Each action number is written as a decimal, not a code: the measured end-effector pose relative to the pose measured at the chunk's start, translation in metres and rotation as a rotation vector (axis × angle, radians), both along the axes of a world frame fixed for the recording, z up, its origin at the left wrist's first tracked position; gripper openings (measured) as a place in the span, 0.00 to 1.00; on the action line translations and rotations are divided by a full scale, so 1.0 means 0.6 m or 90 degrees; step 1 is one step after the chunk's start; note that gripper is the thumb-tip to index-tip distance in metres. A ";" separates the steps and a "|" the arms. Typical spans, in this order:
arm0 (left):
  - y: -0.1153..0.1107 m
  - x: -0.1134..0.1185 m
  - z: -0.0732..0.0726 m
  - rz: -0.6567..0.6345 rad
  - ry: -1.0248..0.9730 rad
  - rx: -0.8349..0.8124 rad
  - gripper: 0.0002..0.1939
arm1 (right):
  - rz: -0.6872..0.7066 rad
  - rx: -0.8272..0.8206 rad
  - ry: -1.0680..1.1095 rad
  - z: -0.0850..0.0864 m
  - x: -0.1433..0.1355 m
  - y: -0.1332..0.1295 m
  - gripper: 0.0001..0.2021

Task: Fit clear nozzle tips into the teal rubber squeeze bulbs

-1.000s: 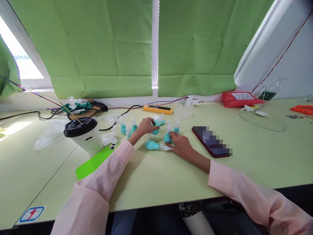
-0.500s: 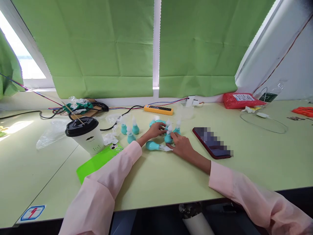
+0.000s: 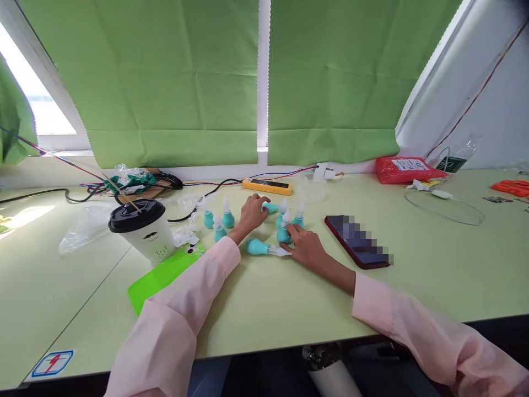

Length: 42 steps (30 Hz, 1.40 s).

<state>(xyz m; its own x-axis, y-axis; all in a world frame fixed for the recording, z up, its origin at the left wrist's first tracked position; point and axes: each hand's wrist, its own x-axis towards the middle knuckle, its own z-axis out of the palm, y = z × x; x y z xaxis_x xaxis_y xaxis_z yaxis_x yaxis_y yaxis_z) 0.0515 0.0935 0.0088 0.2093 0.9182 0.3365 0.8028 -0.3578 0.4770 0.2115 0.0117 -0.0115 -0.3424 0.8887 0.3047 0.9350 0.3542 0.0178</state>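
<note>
Several teal bulbs with clear tips stand in two groups on the table. My left hand point(image 3: 253, 214) reaches over the middle, its fingers closed round a teal bulb point(image 3: 270, 208) behind the right group. My right hand point(image 3: 305, 242) has its fingers against the front upright bulb point(image 3: 283, 232) of that group. Another bulb point(image 3: 257, 247) lies on its side in front, its clear tip pointing right and reaching under my right fingertips. Three upright bulbs, one of them a teal bulb point(image 3: 228, 218), stand to the left of my left hand.
A black-lidded cup point(image 3: 155, 240) and a bright green sheet point(image 3: 159, 280) are at the left. A dark phone point(image 3: 357, 241) lies to the right. Behind are a yellow meter point(image 3: 266, 186), cables and a red package point(image 3: 407, 170).
My left hand has moved back and slightly left, from beside the right group's front bulbs to the bulb behind them. My right hand has hardly moved.
</note>
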 end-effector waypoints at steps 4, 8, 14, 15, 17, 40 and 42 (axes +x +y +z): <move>0.012 -0.001 -0.020 0.005 0.107 0.012 0.24 | 0.002 0.006 0.000 0.000 0.001 0.000 0.16; 0.025 -0.007 -0.035 -0.031 0.176 -0.016 0.25 | -0.002 0.000 -0.003 -0.001 0.001 0.000 0.16; 0.025 -0.004 -0.033 -0.051 0.148 0.012 0.18 | -0.002 -0.006 -0.011 0.002 0.001 0.002 0.17; 0.022 -0.002 -0.033 -0.047 0.137 0.020 0.18 | -0.002 -0.006 -0.012 0.003 0.002 0.002 0.17; 0.014 0.001 -0.034 -0.034 0.112 0.035 0.17 | -0.001 -0.007 -0.013 0.005 0.002 0.002 0.17; -0.179 -0.010 -0.002 -0.156 -0.227 0.280 0.14 | 0.233 -0.087 0.617 0.023 -0.014 -0.036 0.19; -0.184 -0.009 -0.011 -0.217 -0.161 0.296 0.14 | 0.258 -0.174 0.713 0.017 -0.017 -0.036 0.19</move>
<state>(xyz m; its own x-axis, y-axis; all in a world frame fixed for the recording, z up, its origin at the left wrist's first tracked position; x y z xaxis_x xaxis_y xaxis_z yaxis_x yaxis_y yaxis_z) 0.0458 -0.0166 0.0024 0.3264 0.5597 0.7617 0.4897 -0.7894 0.3702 0.2012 -0.0100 -0.0013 -0.2780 0.8592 0.4295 0.2069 0.4902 -0.8467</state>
